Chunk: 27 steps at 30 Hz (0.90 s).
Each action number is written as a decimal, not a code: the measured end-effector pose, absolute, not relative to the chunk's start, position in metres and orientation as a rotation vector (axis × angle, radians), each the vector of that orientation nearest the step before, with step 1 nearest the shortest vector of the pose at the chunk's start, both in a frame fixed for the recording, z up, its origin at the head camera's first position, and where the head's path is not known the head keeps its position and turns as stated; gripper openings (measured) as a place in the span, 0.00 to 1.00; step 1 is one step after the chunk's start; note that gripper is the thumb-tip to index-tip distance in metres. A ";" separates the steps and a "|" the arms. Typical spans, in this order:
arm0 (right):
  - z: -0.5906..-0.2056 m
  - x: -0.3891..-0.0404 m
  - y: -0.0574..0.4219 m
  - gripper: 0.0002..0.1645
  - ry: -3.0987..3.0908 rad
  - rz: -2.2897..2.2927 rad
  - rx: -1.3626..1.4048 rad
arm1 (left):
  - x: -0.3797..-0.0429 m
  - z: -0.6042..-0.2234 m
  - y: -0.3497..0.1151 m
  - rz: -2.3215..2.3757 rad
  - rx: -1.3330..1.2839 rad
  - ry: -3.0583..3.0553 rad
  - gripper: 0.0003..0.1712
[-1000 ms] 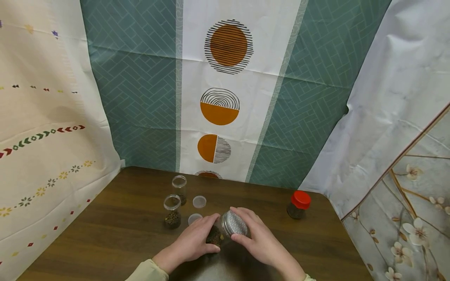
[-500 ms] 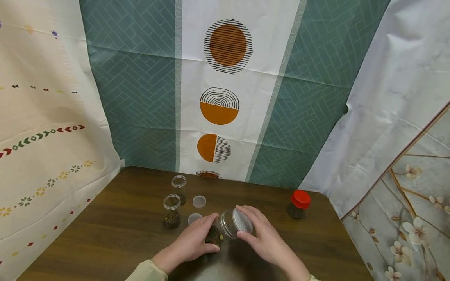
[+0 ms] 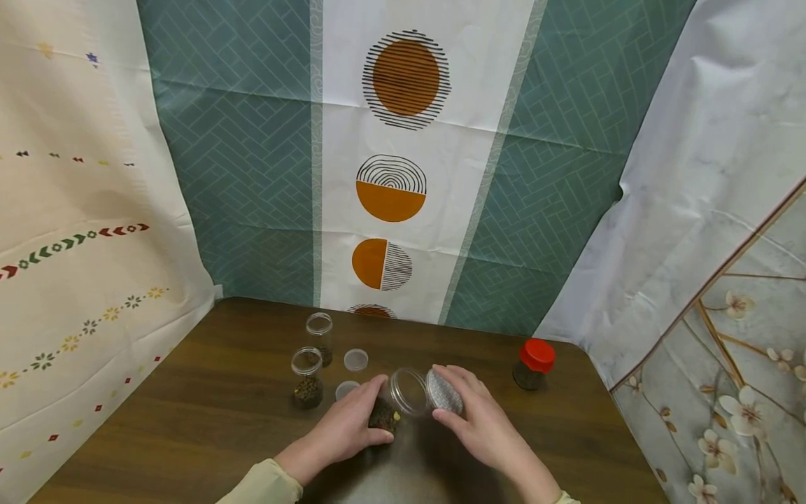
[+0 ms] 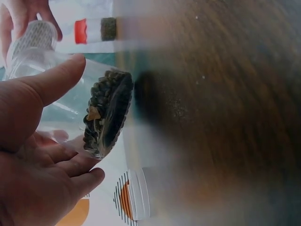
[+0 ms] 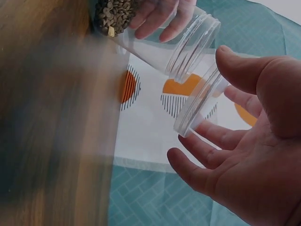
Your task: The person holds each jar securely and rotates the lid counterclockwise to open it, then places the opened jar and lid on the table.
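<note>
In the head view my left hand [image 3: 352, 427] grips a clear screw-top jar [image 4: 68, 103], thumb on one side and fingers on the other. The jar is tilted, its open mouth facing right. Small dark brown pieces [image 4: 101, 113], with a few pale bits, lie in its bottom; their exact kind is unclear. My right hand [image 3: 475, 416] holds a clear round lid [image 3: 443, 390] with a textured top between thumb and fingers. That lid is apart from the threaded rim [image 5: 194, 47] in the head view, close beside it.
Two uncapped jars, a nearer one [image 3: 307, 381] and a farther one [image 3: 319, 339], stand at left with dark contents. Two clear lids, one [image 3: 355, 360] behind the other [image 3: 346, 389], lie near them. A red-capped jar [image 3: 534, 364] stands at right on the wooden table [image 3: 189, 392].
The textured lid has come off the jar's mouth and moved right with my right hand. The jar's mouth now shows uncovered, tipped slightly upward; my left hand keeps its grip.
</note>
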State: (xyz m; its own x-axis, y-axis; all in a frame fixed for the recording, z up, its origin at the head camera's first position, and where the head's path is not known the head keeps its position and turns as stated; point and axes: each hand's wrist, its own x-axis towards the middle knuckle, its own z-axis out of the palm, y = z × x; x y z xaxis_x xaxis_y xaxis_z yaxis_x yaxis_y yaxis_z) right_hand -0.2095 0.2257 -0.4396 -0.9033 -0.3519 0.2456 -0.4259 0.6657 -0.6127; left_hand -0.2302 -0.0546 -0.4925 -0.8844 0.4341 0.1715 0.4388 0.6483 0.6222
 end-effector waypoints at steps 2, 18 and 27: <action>-0.439 -0.210 0.227 0.41 -2.773 1.041 0.616 | -0.232 -0.493 -0.053 -1.070 -0.740 -2.850 0.57; -0.447 -0.230 0.237 0.39 -2.815 0.781 0.540 | -0.257 -0.490 -0.042 -1.086 -0.672 -2.900 0.56; -0.450 -0.246 0.237 0.39 -2.856 0.719 0.490 | -0.275 -0.488 -0.034 -1.087 -0.624 -2.874 0.53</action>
State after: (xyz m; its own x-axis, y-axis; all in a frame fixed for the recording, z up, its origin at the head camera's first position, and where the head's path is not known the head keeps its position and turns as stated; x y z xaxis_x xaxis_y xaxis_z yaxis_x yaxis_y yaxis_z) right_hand -0.2463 0.2370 -0.4502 -0.9344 -0.2746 0.2268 -0.3493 0.8314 -0.4322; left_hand -0.2750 -0.0340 -0.4882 -0.9207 0.3630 0.1433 0.3670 0.6803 0.6345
